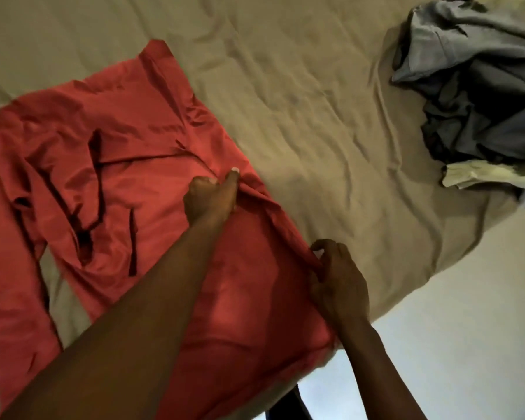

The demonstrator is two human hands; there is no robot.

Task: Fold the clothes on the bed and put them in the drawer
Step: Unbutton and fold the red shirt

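We hold the red garment (128,189) with both hands at the near edge of the bed (300,95).

The red garment lies spread over the left part of the bed's beige sheet, one long sleeve running down along the left edge and its lower part hanging over the near edge. Our left hand (209,200) sits on the middle of the cloth, fingers curled round a raised fold and thumb stretched along it. Our right hand (337,280) pinches the garment's right hem just beside the near edge. The two hands are apart, with cloth pulled between them. A crumpled pile of grey clothes (479,95) lies well apart at the bed's right edge, a pale cloth (479,174) touching its near side. The light floor (467,344) shows past the bed's near right corner.
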